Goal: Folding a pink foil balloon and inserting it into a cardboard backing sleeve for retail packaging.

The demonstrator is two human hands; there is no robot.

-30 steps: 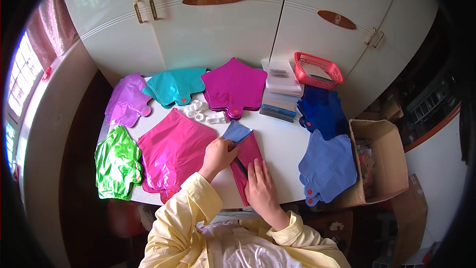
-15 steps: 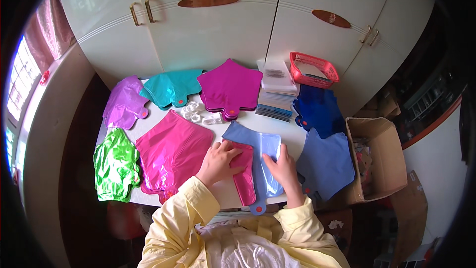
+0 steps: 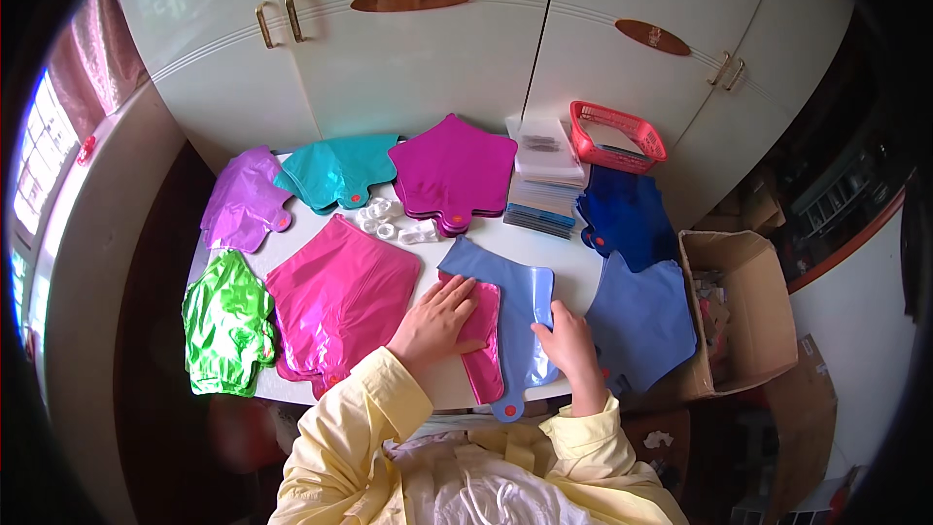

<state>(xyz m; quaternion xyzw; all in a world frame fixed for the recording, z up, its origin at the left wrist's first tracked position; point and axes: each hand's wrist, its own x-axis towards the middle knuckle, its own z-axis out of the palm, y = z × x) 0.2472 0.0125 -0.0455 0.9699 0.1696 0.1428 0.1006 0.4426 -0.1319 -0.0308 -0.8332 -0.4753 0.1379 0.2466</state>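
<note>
A light blue foil balloon (image 3: 520, 350), flat and uninflated, lies before me with its right side folded over. On its left part rests a folded pink foil balloon (image 3: 483, 369), a narrow strip. My left hand (image 3: 437, 323) lies flat on the pink strip, fingers stretched out. My right hand (image 3: 569, 345) is at the blue balloon's right edge, thumb on top and fingers curled round the edge; the fingertips are partly hidden. To the left, a stack of pink foil balloons (image 3: 340, 297) is spread out.
Around the white table (image 3: 432, 258) lie green (image 3: 228, 326), lilac (image 3: 245, 199), teal (image 3: 335, 173), magenta (image 3: 452, 170), dark blue (image 3: 630, 219) and light blue (image 3: 641, 321) foil balloons. White ribbon rolls (image 3: 379, 219), clear packets (image 3: 549, 170), a red basket (image 3: 641, 126) and a cardboard box (image 3: 758, 311) stand nearby.
My left hand has flattened and stretched its fingers over the pink strip. My right hand has slid slightly right and toward me, to the blue balloon's edge.
</note>
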